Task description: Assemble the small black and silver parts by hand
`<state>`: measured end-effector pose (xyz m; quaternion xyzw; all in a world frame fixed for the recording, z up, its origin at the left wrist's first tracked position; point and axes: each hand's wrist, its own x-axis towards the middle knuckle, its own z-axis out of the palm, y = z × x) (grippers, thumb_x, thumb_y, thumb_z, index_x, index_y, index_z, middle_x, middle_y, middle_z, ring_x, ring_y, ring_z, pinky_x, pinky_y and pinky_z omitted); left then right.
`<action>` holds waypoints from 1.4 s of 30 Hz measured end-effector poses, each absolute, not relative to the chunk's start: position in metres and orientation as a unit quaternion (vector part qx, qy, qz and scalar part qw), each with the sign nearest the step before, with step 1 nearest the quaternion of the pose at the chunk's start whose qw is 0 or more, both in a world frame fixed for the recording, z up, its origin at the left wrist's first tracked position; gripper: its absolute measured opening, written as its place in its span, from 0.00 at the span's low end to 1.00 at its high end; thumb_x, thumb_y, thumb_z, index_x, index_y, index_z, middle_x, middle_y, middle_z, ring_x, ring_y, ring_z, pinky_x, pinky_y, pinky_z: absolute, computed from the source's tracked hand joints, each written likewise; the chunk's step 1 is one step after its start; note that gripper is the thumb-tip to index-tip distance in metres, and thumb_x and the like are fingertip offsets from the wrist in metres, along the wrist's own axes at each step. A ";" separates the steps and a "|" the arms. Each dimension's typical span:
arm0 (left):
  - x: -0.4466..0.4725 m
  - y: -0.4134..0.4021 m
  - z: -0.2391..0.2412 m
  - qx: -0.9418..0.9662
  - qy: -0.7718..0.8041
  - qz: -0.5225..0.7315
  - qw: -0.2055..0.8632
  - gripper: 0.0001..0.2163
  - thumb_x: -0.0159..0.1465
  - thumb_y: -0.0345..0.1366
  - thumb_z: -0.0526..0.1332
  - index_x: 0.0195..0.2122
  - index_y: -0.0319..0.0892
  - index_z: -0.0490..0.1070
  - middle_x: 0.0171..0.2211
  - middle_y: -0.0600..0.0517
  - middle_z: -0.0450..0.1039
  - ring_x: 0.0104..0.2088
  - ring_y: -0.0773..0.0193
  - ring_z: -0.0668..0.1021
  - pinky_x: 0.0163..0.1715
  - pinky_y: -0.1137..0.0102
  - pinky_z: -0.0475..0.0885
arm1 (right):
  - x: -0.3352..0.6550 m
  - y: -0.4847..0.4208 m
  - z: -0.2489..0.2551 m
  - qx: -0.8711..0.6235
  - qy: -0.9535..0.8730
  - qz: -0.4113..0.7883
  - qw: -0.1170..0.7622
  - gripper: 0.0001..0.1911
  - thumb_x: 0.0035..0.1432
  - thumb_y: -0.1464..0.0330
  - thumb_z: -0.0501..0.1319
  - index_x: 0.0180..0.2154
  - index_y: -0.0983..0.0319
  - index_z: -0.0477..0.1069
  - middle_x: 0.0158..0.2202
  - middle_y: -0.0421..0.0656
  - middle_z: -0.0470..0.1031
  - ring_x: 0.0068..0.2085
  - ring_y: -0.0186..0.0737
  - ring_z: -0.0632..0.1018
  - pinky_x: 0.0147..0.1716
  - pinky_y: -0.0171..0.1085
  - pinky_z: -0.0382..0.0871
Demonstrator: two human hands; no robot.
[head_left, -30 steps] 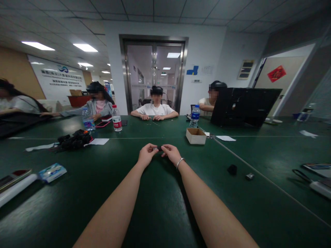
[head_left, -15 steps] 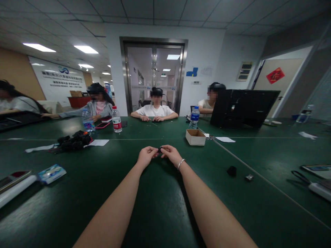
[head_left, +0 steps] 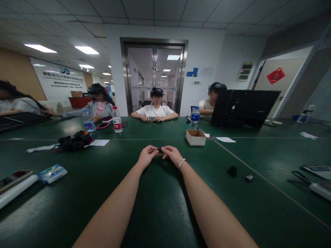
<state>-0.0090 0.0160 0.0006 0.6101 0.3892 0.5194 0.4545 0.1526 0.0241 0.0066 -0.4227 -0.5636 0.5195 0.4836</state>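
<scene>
Between my fingertips is a small black object (head_left: 160,150), mostly covered, so its kind does not show. My left hand (head_left: 148,156) pinches its left side with thumb and fingers. From the other side my right hand (head_left: 172,155), with a silver bracelet (head_left: 182,163) at the wrist, grips it too. Both hands are close together over the green table (head_left: 155,206). Off to the right lie a small black lump (head_left: 232,171) and a small metallic piece (head_left: 249,177).
An open cardboard box (head_left: 196,138) stands beyond my right hand, near a blue-labelled bottle (head_left: 194,117). Left are a red-capped bottle (head_left: 117,120), a black tangled bundle (head_left: 73,140) and a blue-white packet (head_left: 53,173). A black monitor (head_left: 243,108) stands right. Several people sit around the table.
My fingers have shifted slightly around the small black object. Both hands stay in nearly the same place, and the things on the table have not moved.
</scene>
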 end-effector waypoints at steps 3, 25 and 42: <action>-0.009 0.016 -0.001 0.628 0.375 0.534 0.423 0.14 0.49 0.38 0.66 0.34 0.39 0.69 0.34 0.48 0.74 0.36 0.63 0.77 0.41 0.66 0.69 | 0.150 0.023 0.009 -0.423 -0.549 0.537 0.481 0.09 0.54 0.65 0.60 0.30 0.66 0.68 0.22 0.42 0.76 0.18 0.28 0.72 0.20 0.28 0.66; -0.007 0.023 -0.003 0.588 0.465 0.490 0.446 0.15 0.58 0.46 0.57 0.34 0.37 0.69 0.30 0.46 0.73 0.29 0.64 0.75 0.27 0.71 0.69 | 0.149 0.022 0.011 -0.440 -0.542 0.525 0.487 0.07 0.55 0.67 0.60 0.31 0.66 0.69 0.22 0.43 0.77 0.20 0.29 0.75 0.21 0.27 0.66; -0.006 0.022 -0.002 0.563 0.445 0.530 0.452 0.15 0.51 0.43 0.65 0.36 0.39 0.68 0.33 0.48 0.72 0.30 0.66 0.75 0.30 0.71 0.70 | 0.148 0.020 0.013 -0.438 -0.538 0.529 0.488 0.06 0.56 0.68 0.59 0.31 0.65 0.68 0.21 0.42 0.76 0.19 0.29 0.74 0.21 0.27 0.66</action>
